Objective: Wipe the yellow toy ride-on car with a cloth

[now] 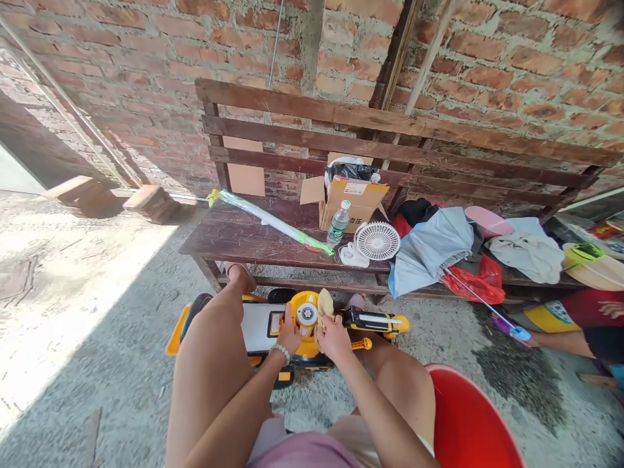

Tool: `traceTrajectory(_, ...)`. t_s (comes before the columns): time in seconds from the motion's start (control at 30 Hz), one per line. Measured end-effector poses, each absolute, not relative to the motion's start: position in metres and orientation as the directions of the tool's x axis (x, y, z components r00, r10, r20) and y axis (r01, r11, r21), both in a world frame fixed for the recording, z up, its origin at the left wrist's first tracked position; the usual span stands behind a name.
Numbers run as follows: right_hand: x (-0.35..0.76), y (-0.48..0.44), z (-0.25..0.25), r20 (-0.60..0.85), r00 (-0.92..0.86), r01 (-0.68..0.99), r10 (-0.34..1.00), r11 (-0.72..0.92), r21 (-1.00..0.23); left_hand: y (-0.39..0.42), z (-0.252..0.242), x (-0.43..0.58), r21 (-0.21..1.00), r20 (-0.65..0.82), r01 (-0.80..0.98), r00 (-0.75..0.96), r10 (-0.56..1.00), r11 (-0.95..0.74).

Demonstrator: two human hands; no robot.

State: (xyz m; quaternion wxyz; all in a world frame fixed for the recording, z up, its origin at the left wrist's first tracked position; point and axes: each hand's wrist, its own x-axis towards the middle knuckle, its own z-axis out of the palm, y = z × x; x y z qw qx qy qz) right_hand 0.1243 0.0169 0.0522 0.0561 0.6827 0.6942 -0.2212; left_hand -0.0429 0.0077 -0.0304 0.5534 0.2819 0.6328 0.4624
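Note:
Between my knees stands a yellow, white and black ride-on toy vehicle, with a round yellow part at its middle and a yellow-and-black arm reaching right. My left hand, a beaded bracelet on its wrist, grips the left side of the round part. In my right hand is a pale yellowish cloth, bunched in closed fingers against the right side of that part. My hands and the cloth hide some of the toy there.
A wooden bench bears a cardboard box, a water bottle, a white fan, a wrapped long item and a grey umbrella. A red bucket stands right. Another person's hand holds the umbrella's handle.

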Motion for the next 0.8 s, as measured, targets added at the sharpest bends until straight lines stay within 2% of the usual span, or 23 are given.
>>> traceTrajectory(0.07, 0.125, -0.007, 0.049, -0.412, -0.111, 0.961, 0.905, -0.009, -0.278, 0.01, -0.028, -0.042, 0.847, -0.523, -0.256, -0.248, 0.815, 0.466)
traceTrajectory(0.17, 0.129, -0.017, 0.05, -0.418, -0.241, 0.907, 0.876, 0.051, -0.417, 0.014, -0.029, -0.037, 0.686, -0.702, -0.488, -0.251, 0.666, 0.539)
traceTrajectory(0.27, 0.132, 0.011, 0.061, -0.279, -0.221, 0.87, 0.934, 0.059, -0.489, 0.016, -0.03, -0.032, 0.558, -0.795, -0.614, -0.204, 0.571, 0.558)
traceTrajectory(0.33, 0.125, 0.043, 0.071, -0.18, -0.143, 0.895, 0.973, 0.049, -0.443, 0.015, -0.028, -0.032, 0.471, -0.836, -0.691, -0.152, 0.527, 0.549)
traceTrajectory(0.43, 0.097, 0.084, 0.081, -0.275, -0.108, 0.955, 0.955, 0.022, -0.297, 0.013, -0.022, -0.038, 0.351, -0.872, -0.777, -0.068, 0.485, 0.523)
traceTrajectory(0.53, 0.06, 0.092, 0.079, -0.327, -0.229, 0.963, 0.917, 0.165, -0.212, 0.013, -0.014, -0.044, 0.275, -0.881, -0.824, -0.009, 0.474, 0.495)
traceTrajectory(0.67, 0.035, 0.057, 0.066, -0.327, -0.411, 0.908, 0.851, 0.354, -0.223, 0.015, -0.008, -0.042, 0.258, -0.865, -0.869, -0.012, 0.502, 0.423)
traceTrajectory(0.8, 0.057, 0.009, 0.054, -0.316, -0.46, 0.88, 0.83, 0.38, -0.284, 0.018, -0.006, -0.034, 0.288, -0.84, -0.885, -0.049, 0.54, 0.367)
